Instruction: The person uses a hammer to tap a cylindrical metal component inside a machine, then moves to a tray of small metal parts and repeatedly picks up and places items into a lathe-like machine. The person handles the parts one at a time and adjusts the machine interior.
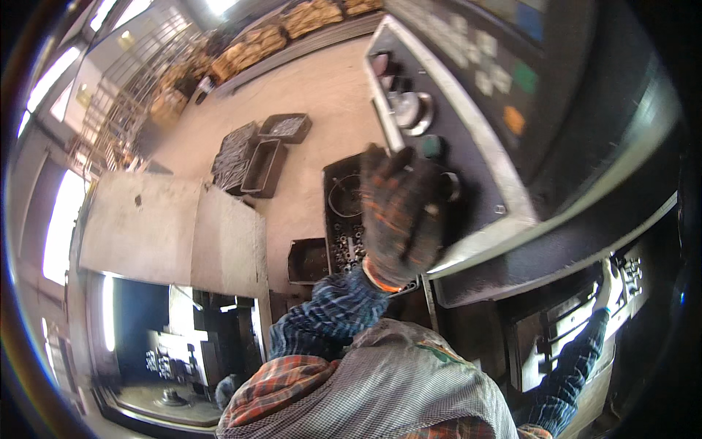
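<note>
My left hand (402, 216), in a dark glove with orange lines, is over the near end of a machine control panel (475, 179). Its fingers are stretched out beside a green button (431, 146), and nothing shows in them; whether they touch the panel I cannot tell. Farther up the panel are a round silvery knob (413, 113) and a red button (382, 64). Off to the right, my right hand (608, 287) reaches into a machine opening, close to a row of small metal fittings (633, 276). Glare washes out its fingers, so their grip is unclear.
Below my left hand stands a dark tray (338, 245) of small metal parts, with a smaller bin (307, 261) beside it. More bins (263, 168) sit on the floor ahead. At left is another machine (172, 227) with an open window. Stacked sacks (248, 51) line the back.
</note>
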A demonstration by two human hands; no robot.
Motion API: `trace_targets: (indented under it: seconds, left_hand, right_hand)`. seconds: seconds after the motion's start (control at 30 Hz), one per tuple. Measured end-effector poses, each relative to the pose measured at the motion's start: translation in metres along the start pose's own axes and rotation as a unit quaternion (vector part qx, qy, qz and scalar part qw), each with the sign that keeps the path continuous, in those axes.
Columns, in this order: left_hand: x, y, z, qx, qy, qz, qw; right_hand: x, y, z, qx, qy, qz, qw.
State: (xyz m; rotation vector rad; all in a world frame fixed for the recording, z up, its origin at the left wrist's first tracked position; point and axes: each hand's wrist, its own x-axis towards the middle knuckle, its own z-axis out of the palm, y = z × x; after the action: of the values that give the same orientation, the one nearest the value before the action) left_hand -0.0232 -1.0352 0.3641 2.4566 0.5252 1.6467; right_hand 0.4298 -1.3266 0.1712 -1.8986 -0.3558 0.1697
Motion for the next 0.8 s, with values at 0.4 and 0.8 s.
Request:
trace_targets:
  seconds: [0.4,0.8]
  left_hand:
    - [0.007,0.011,-0.004,-0.087,0.012,0.021,0.996]
    - [-0.087,-0.046,-0.028,-0.171,-0.065,-0.051,0.982]
  right_hand:
    - [-0.179,-0.048,-0.020,0.111,-0.214,0.120,0.963]
    - [-0.291,-0.161,0.141,-0.036,-0.541,0.214,0.813]
